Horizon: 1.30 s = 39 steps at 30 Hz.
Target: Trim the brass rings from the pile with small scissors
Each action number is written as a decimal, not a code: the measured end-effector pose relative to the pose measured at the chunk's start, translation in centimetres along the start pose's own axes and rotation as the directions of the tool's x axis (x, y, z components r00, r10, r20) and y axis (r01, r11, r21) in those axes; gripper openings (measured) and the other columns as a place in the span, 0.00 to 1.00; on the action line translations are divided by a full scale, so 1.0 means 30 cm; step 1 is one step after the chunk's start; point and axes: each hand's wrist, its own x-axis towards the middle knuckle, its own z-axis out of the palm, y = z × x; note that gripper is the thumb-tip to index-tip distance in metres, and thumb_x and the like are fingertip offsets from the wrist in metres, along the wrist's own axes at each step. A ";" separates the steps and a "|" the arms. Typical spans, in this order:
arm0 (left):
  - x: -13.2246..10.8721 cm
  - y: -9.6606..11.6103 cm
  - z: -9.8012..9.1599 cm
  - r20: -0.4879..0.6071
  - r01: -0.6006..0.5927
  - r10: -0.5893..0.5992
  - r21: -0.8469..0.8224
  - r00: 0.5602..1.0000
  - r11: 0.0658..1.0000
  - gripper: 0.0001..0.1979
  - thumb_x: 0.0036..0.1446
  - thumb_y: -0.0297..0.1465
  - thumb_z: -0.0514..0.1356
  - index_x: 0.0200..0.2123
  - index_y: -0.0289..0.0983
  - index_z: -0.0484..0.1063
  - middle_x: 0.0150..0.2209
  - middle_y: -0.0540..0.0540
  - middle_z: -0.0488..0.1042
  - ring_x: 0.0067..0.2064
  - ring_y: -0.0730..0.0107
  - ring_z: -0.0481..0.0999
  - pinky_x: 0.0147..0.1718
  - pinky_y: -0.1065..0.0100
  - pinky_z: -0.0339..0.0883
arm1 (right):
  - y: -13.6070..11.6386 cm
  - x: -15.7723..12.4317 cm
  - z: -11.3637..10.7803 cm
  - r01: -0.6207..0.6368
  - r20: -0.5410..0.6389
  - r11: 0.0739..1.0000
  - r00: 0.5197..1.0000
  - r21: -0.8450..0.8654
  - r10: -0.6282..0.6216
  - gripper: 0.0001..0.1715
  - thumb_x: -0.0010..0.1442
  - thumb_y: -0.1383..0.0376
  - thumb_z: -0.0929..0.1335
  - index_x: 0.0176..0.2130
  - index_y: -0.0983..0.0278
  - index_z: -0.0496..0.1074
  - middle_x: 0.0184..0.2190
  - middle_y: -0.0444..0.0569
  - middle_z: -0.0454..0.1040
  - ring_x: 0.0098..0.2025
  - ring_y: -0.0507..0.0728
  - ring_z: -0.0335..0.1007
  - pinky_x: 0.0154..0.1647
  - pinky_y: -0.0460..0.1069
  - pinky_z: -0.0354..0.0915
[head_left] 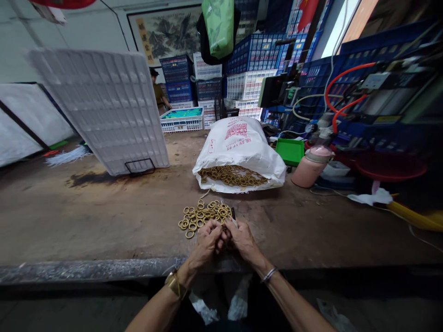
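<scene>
My left hand and my right hand meet at the near side of a loose pile of brass-coloured rings. The left fingers are pinched closed, and whatever they hold is hidden. A slim tool with a dark end and a pale, metal-like part sticks up out of my closed right hand; its exact kind is unclear. Beyond the pile, a white woven sack lies on its side. Its open mouth faces me and shows many more of these rings inside.
The wooden table has a plastic-wrapped front edge. A white ribbed panel stands upright at left. To the right are a green tray, a pink bottle and a machine with orange hoses. Stacked crates and a person are behind.
</scene>
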 end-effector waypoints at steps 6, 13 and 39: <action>-0.004 0.013 0.006 -0.077 0.030 -0.026 0.050 0.997 0.998 0.14 0.47 0.40 0.57 0.26 0.36 0.60 0.21 0.53 0.66 0.15 0.85 0.57 0.12 0.79 0.48 | -0.015 -0.009 -0.018 0.071 -0.007 0.975 0.997 -0.210 -0.074 0.15 0.54 0.57 0.59 0.25 0.64 0.63 0.16 0.41 0.62 0.19 0.49 0.56 0.20 0.43 0.54; -0.012 0.023 0.018 -0.107 0.004 0.001 0.055 0.994 0.998 0.12 0.47 0.39 0.57 0.26 0.37 0.58 0.15 0.59 0.59 0.14 0.83 0.55 0.14 0.79 0.50 | -0.016 -0.045 -0.033 0.276 0.206 0.715 0.961 -0.642 -0.186 0.12 0.46 0.73 0.57 0.30 0.63 0.64 0.21 0.44 0.66 0.23 0.50 0.59 0.26 0.43 0.52; -0.035 0.036 0.011 -0.088 -0.140 0.172 0.290 0.981 0.947 0.09 0.52 0.37 0.53 0.26 0.38 0.58 0.20 0.55 0.60 0.20 0.79 0.58 0.20 0.76 0.55 | -0.035 -0.046 -0.047 0.287 0.201 0.601 0.957 -0.746 -0.208 0.16 0.46 0.75 0.56 0.34 0.63 0.63 0.24 0.45 0.69 0.25 0.51 0.62 0.26 0.44 0.50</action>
